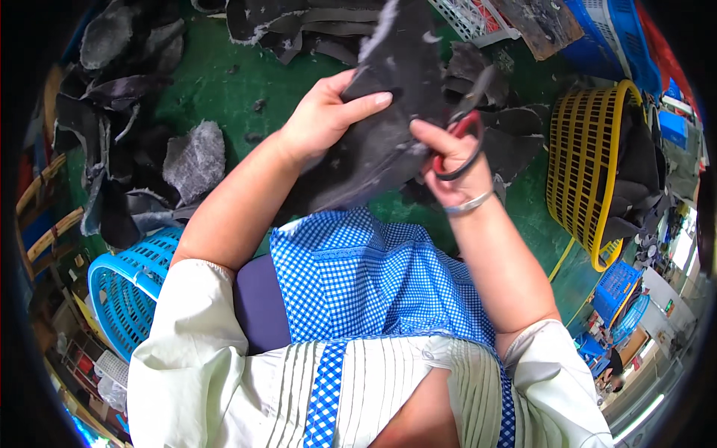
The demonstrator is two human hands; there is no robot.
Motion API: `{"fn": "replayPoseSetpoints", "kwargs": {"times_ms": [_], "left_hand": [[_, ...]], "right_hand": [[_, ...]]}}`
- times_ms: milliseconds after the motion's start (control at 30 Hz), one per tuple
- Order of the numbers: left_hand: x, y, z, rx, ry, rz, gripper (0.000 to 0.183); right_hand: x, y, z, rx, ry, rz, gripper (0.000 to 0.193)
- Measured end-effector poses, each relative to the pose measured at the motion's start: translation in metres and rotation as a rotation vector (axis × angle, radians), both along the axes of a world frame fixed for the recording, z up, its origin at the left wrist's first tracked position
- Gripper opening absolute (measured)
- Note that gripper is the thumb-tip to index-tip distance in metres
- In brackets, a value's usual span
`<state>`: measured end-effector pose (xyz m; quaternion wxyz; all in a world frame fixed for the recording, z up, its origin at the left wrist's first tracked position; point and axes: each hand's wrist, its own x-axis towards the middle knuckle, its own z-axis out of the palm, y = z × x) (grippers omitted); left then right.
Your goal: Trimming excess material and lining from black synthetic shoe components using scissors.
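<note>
A large dark grey sheet of fabric (399, 82) with a pale fuzzy edge hangs between my hands, above my lap. My left hand (321, 119) grips its left side, thumb on top and fingers hidden underneath. Scissors (470, 123) with red and black handles are in my right hand (455, 160), their blades pointing away and blurred. The thumb of that hand touches the fabric's right side, so it holds the cloth too. A blue checked apron (373, 276) covers my lap just below the sheet.
Dark fabric scraps (194, 160) lie heaped on the green floor (216, 86) at left, with more at the far side and right. A yellow basket (586, 164) holding dark pieces lies tilted at right; a blue basket (123, 269) stands at left. A white crate (470, 22) is at the back.
</note>
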<state>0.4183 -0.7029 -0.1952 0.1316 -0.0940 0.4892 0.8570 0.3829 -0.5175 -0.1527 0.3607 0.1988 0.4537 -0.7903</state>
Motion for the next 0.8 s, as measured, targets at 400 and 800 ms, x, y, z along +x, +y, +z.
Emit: {"fn": "replayPoseSetpoints", "kwargs": {"times_ms": [400,800], "left_hand": [[0.031,-0.005,-0.087,-1.126,0.148,-0.863,0.073],[0.038,0.001,-0.082,-1.32,0.219,-0.759,0.029]], "right_hand": [[-0.096,0.23,-0.064,0.431,0.184,-0.599,0.012],[0.034,0.156,-0.043,0.568,-0.309,0.765,0.062]]}}
